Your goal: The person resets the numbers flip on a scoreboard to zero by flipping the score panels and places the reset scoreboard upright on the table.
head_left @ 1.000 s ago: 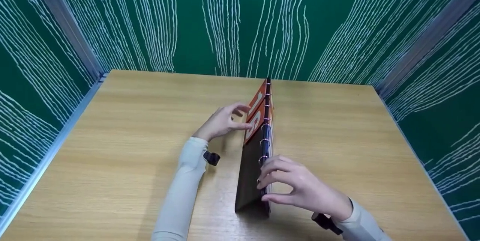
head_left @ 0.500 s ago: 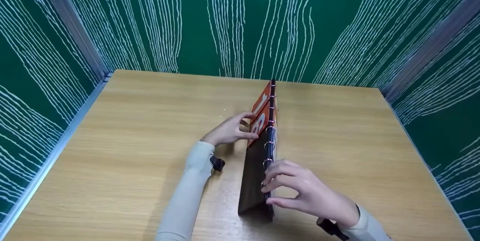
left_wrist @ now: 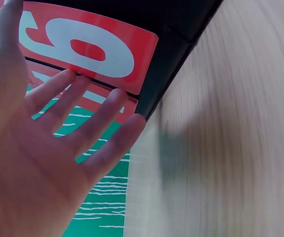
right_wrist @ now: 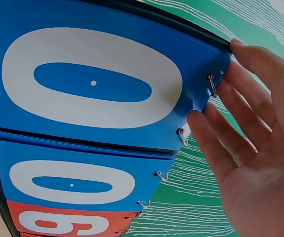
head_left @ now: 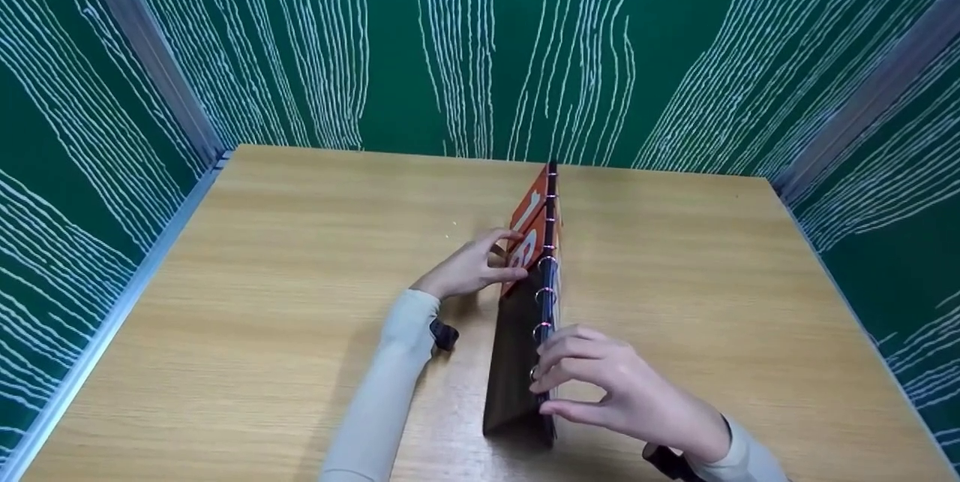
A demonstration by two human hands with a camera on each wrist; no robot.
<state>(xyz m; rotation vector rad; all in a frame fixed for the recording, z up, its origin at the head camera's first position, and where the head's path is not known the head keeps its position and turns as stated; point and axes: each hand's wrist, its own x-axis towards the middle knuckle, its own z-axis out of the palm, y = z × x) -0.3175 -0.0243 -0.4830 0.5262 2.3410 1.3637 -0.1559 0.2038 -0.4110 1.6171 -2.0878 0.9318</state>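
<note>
Both hands spread on the standing scoreboard (head_left: 525,332) — left hand (head_left: 472,268) fingertips at its red cards (left_wrist: 82,47), right hand (head_left: 622,388) at the rings (right_wrist: 212,84).

The scoreboard (head_left: 525,317) stands mid-table (head_left: 300,279), a hand on either side.

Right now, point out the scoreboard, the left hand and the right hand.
scoreboard (head_left: 517,347): head view, dark side panel.
left hand (head_left: 469,272): head view, back of hand.
right hand (head_left: 622,388): head view, back of hand.

Orange cards (head_left: 529,230), blue cards (right_wrist: 92,89), white digits
</note>
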